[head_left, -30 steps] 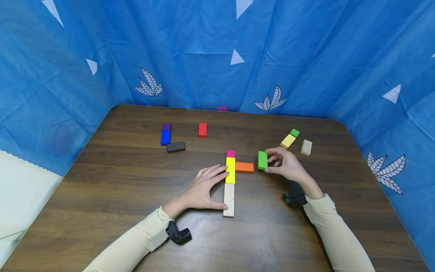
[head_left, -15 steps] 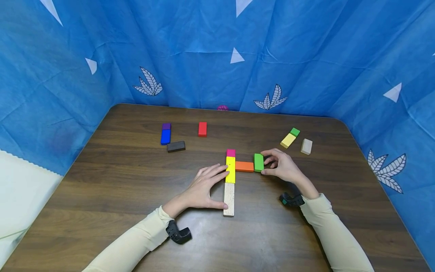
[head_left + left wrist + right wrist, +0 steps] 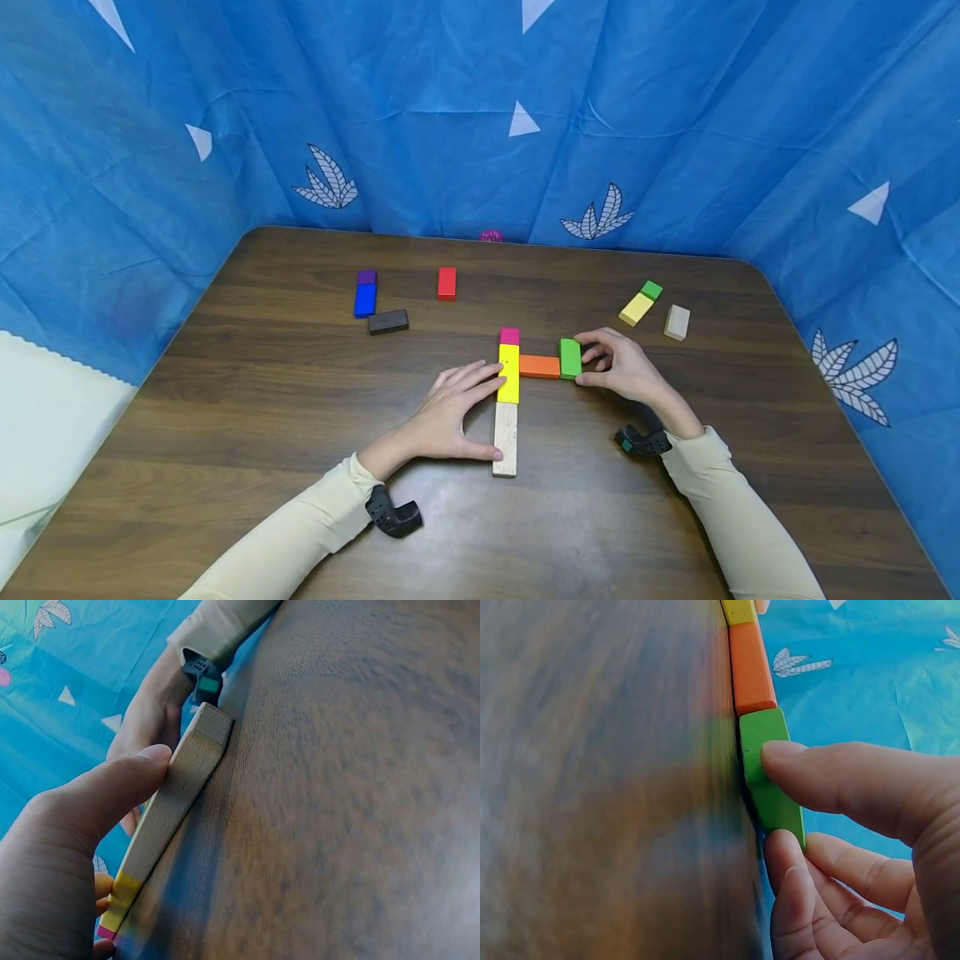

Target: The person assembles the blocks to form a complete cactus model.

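A long bare-wood block (image 3: 506, 442), a yellow block (image 3: 508, 375) and a small pink block (image 3: 509, 336) lie end to end in a line. My left hand (image 3: 442, 412) rests along their left side, thumb on the wood block and fingertips at the yellow one. An orange block (image 3: 539, 367) reaches sideways from the yellow block. At its right end stands a green block (image 3: 570, 358), set crosswise against it. My right hand (image 3: 624, 365) pinches this green block between thumb and fingers; the right wrist view shows the thumb (image 3: 787, 754) on its near end.
Farther back on the brown table (image 3: 300, 400) lie a blue block (image 3: 365, 301) with a purple one (image 3: 367, 277), a dark block (image 3: 388, 322) and a red block (image 3: 447, 283). At right are pale yellow (image 3: 636, 309), small green (image 3: 651, 290) and whitish (image 3: 677, 322) blocks.
My right hand has brought the green block slightly left and nearer to me, from a gap away up to the orange block's end. My left hand has stayed in place.
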Demonstrator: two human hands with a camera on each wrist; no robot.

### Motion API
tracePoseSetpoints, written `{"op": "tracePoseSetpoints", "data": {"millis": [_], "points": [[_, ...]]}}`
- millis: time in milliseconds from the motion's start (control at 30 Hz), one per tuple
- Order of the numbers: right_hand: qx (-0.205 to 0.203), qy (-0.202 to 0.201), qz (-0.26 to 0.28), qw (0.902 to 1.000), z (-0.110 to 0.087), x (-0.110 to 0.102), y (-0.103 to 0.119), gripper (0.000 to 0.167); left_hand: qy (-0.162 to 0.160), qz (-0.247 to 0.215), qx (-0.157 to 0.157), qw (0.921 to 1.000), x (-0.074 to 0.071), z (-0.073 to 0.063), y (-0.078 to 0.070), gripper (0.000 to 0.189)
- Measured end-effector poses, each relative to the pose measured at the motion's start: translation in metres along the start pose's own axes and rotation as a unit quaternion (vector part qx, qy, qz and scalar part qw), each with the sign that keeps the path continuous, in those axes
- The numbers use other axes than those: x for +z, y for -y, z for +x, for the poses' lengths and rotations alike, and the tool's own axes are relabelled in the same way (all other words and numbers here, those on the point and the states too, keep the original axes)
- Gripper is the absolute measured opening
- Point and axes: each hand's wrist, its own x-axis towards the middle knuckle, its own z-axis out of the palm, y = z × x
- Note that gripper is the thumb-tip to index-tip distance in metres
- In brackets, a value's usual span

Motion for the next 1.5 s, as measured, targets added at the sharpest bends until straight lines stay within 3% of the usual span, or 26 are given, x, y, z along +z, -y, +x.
{"op": "tracePoseSetpoints", "data": {"millis": [467,800,1500], "points": [[0.021,-0.009,0.009,0.9997,0.018,-0.011,-0.004,0.059,0.001,0.0,-0.001,1.0,0.001,-0.001,0.001,0.098],[0.018,-0.001,0.016,0.9997,0.029,-0.007,0.002,0.061,-0.001,0.004,0.001,1.0,0.001,0.0,0.0,0.098],[-0.001,0.015,0.016,0.9998,0.034,0.002,0.005,0.061,0.006,0.004,-0.002,1.0,0.0,0.0,0.001,0.098]]}}
